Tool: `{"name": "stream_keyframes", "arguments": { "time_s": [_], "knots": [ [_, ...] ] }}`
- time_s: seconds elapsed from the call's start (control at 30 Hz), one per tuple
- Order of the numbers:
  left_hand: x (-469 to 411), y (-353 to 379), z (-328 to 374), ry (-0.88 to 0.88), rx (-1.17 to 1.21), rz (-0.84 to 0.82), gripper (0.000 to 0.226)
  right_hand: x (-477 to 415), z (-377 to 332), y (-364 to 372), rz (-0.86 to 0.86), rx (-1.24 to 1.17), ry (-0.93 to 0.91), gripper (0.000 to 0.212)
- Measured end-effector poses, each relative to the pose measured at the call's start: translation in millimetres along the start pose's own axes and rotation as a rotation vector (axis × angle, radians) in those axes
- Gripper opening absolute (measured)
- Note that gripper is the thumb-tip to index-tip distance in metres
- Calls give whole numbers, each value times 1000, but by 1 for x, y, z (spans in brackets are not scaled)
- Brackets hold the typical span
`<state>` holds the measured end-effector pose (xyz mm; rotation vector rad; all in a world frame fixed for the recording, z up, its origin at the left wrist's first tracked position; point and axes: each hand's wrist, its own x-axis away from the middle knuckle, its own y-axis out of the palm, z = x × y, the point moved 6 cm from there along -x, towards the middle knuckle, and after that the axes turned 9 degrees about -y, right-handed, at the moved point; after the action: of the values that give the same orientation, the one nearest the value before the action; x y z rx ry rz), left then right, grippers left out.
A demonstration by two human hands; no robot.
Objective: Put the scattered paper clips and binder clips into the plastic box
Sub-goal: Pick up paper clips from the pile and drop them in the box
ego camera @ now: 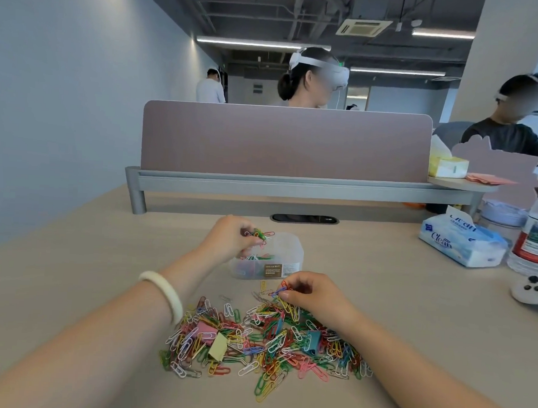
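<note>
Light wood-grain table (72, 249), seen from the head view

Task items:
- Small translucent plastic box (285, 257) with rounded corners, centre of the frame, open at the top, some coloured clips already inside; a brown label with a barcode on its near wall, print too small to read
- Loose heap of coloured wire paper clips (263, 340), lower centre, just below the box
- Binder clips lying in the heap: pink binder clip (205, 329) and pale yellow-green binder clip (217, 345) at its left, teal binder clip (312, 341) at its right

Hands:
- Left hand (228, 240), above the box's left rim, fingers pinched shut on a small bunch of paper clips; pale bangle (163, 293) on the wrist
- Right hand (314, 295), at the heap's upper right edge, thumb and fingertips closed on a few paper clips, partly covering the heap there

Surroundings:
- Mauve fabric divider panel (285, 142) on a grey metal rail, across the middle of the frame behind the box
- Black oval cable slot (304, 218) in the table, between rail and box
- Soft white-and-blue tissue pack (462, 245), right of the frame, printed "Clean"
- Clear plastic water bottle (537, 236) with a red and green label, right edge, text unreadable
- White game-style controller (531, 291), right edge, below the bottle
- Yellow tissue box (447, 166) on a raised shelf, upper right
</note>
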<state>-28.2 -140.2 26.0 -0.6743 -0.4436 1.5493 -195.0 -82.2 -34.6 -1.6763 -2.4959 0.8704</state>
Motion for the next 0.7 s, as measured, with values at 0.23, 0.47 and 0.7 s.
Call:
{"name": "stream_keyframes", "arguments": {
  "time_s": [0.23, 0.47, 0.7],
  "knots": [
    [-24, 33, 12, 39, -505, -203, 16, 1, 0, -4, -7, -13, -14, 11],
    [-33, 31, 9, 91, -402, -153, 18, 0, 1, -9, 27, -40, 0, 6],
    [-24, 9, -13, 165, -244, -67, 13, -7, 0, -10, 55, -87, 23, 15]
  ]
}}
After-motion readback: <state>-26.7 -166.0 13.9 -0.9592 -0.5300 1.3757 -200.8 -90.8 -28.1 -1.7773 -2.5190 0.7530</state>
